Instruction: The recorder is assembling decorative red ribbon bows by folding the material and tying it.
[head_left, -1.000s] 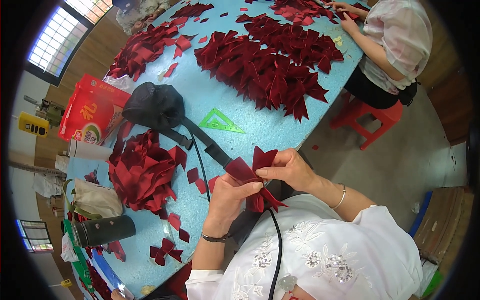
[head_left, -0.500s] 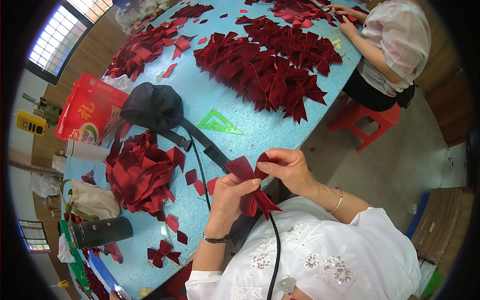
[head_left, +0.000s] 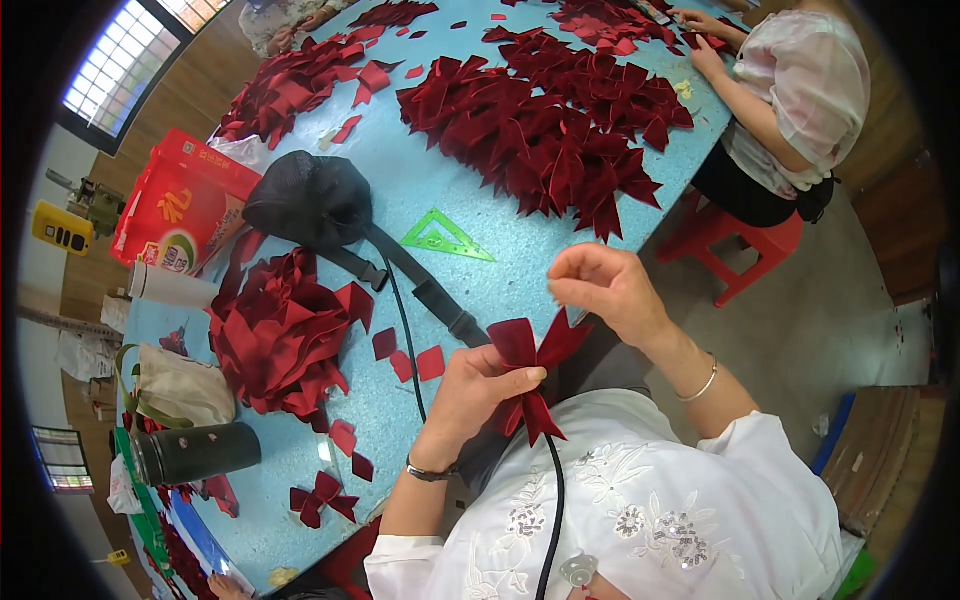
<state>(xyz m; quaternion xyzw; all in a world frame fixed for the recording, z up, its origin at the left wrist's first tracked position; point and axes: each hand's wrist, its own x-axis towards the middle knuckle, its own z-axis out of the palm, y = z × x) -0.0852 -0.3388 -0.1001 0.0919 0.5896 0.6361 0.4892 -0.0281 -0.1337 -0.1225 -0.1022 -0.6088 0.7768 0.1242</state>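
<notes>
My left hand (head_left: pixel 487 388) pinches a dark red velvet ribbon bow (head_left: pixel 535 350) at its middle, thumb in front, above my lap by the table edge. The bow's loops stand up and its two pointed tails hang down. Up and to the right of the bow is my right hand (head_left: pixel 612 292), apart from it, fingers curled and tips close together; anything between them is too small to make out. A finished red bow (head_left: pixel 323 500) lies on the near table corner. Left of my left hand are small red ribbon scraps (head_left: pixel 431 363) and a heap of red ribbon pieces (head_left: pixel 285 335).
On the blue table (head_left: pixel 370 215) are a large pile of red bows (head_left: pixel 530 140), a green set square (head_left: pixel 445 238), a black mesh bag with straps (head_left: pixel 310 200), a red box (head_left: pixel 180 200) and a dark flask (head_left: pixel 200 453). A co-worker (head_left: pixel 790 100) sits at the right edge.
My right hand has let go of the bow's right loop and moved up and to the right. The bow, still in my left hand, has shifted slightly right, its loops opened out.
</notes>
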